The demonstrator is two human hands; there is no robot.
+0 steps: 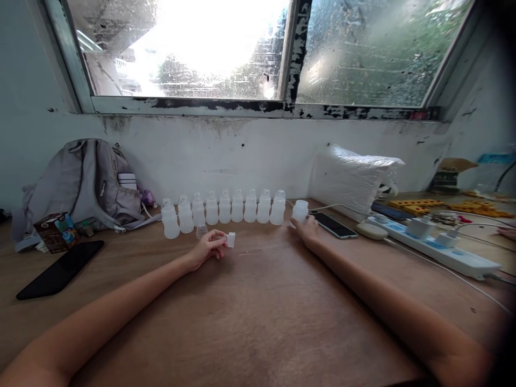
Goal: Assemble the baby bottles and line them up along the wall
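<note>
Several frosted white bottles with clear caps (224, 208) stand in a row along the back of the brown table (250, 312). My left hand (209, 248) pinches a small translucent white piece (230, 239) in front of the row. Just behind that hand, a clear cap (201, 231) rests on the table. At the right end of the row, my right hand (307, 230) has its fingers round the lower part of an uncapped frosted bottle (300, 211), which is upright.
A grey backpack (86, 183), a small box (57, 232) and a black tablet (60, 270) lie left. To the right are a phone (334, 225), a white power strip (439, 250) with cables, a silvery padded bag (350, 177) and yellow parts (479, 208). Another person's fingers (507, 232) show at the far right.
</note>
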